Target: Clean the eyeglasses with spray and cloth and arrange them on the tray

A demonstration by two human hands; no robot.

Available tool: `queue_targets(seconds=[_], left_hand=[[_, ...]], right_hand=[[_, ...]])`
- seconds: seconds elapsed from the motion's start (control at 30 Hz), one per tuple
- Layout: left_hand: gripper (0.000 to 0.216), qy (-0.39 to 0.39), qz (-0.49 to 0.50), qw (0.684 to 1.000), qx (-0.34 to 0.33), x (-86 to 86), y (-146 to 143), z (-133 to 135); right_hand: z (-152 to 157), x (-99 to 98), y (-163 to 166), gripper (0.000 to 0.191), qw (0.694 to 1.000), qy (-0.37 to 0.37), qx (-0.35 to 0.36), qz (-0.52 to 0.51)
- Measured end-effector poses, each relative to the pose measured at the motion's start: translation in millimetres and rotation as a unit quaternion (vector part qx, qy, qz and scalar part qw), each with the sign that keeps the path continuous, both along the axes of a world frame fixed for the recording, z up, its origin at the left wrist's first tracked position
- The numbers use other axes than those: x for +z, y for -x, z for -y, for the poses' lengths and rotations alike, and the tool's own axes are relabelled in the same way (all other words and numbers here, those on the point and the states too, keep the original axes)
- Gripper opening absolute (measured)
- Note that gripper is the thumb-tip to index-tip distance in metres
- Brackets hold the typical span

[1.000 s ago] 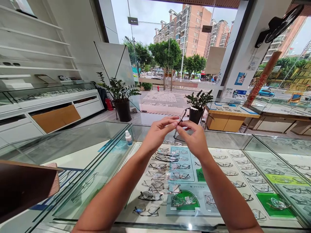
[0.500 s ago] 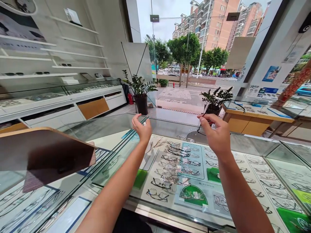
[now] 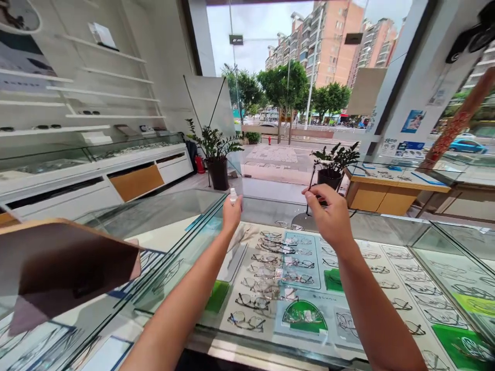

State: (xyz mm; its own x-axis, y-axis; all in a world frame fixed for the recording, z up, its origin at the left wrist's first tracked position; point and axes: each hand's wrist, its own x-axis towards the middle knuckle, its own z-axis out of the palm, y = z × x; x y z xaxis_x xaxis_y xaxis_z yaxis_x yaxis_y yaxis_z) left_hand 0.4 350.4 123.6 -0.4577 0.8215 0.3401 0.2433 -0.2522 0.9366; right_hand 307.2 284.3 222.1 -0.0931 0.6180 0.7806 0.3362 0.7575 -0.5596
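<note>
My left hand (image 3: 232,212) is raised above the glass counter, closed around a small white bottle (image 3: 232,195) whose top pokes up over the fingers. The fingers hide the rest of it. To the right, my right hand (image 3: 328,214) pinches a thin dark pair of eyeglasses (image 3: 311,178) between thumb and fingertips. Only a slim, edge-on part of the eyeglasses shows; the hand covers most of the remainder. Below both hands, rows of spectacle frames (image 3: 253,300) lie under the glass, and a green half-round display card (image 3: 304,315) sits among them.
The glass display case (image 3: 263,337) spans the front. At left, a wood-edged panel (image 3: 58,247) juts over the counter. Potted plants (image 3: 217,172) stand beyond, before the glass doors. A wooden cabinet (image 3: 381,196) is at back right, and white shelves (image 3: 116,117) line the left wall.
My left hand has turned and closed, so the white bottle now stands upright above it. My right hand keeps its pinch. The whole view has shifted slightly.
</note>
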Motion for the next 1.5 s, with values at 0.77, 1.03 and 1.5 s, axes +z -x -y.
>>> queue_targets(seconds=[0.77,1.03,1.5], left_hand=[[0.077,-0.118,-0.036,0.955,-0.27,85.2,-96.5,47.7],[0.081,-0.125,-0.022,0.957,-0.262,72.9,-97.0,38.1],[0.076,-0.107,-0.069,0.948,-0.292,76.9,-93.9,41.6]], right_hand=[[9.2,-3.6,22.9,0.026,0.943,0.202,0.26,-0.042],[14.2,-6.4,31.7,0.023,0.925,0.224,0.305,-0.032],[-0.9,-11.3,23.7,0.022,0.925,0.224,0.293,-0.09]])
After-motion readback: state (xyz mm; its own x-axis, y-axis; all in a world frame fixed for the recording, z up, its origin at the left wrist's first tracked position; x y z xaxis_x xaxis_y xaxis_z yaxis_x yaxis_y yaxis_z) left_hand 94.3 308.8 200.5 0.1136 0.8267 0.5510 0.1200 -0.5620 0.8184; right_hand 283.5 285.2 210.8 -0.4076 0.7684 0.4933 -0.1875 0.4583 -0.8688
